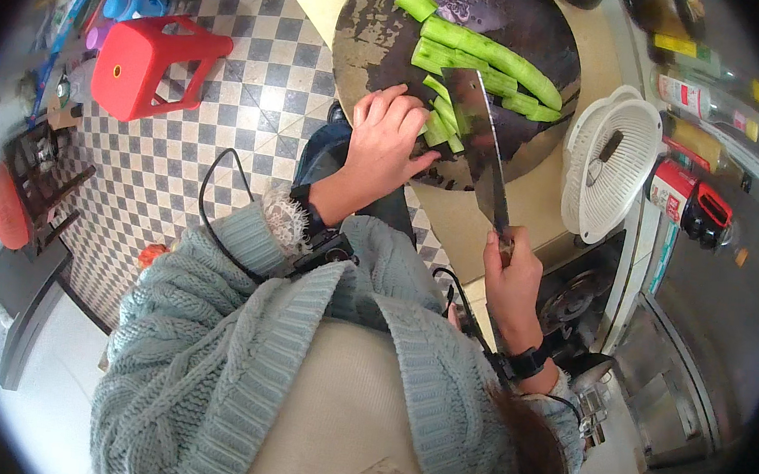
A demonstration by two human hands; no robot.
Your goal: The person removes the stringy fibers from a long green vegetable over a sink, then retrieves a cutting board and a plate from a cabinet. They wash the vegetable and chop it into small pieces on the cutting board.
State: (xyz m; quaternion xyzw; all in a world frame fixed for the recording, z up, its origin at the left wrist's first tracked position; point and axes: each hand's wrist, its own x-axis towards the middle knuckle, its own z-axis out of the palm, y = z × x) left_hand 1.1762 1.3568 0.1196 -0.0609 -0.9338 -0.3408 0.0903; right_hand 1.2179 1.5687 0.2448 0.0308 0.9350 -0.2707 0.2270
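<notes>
In my right hand is a cleaver, gripped by its handle, its broad blade over the round dark chopping board. My left hand rests at the board's near left edge. Its bent fingers and thumb are around short cut strips of green gourd, just left of the blade; the fingertips' contact is partly hidden. Beyond the blade lie a long peeled piece of green gourd and several shorter lengths. A thick chunk of the gourd sits near the board's far left.
Right of the board, a white plastic colander stands on the counter. Several bottles line the counter's right side, near a gas burner. A red plastic stool is on the checkered floor at left. Black cables hang by my wrists.
</notes>
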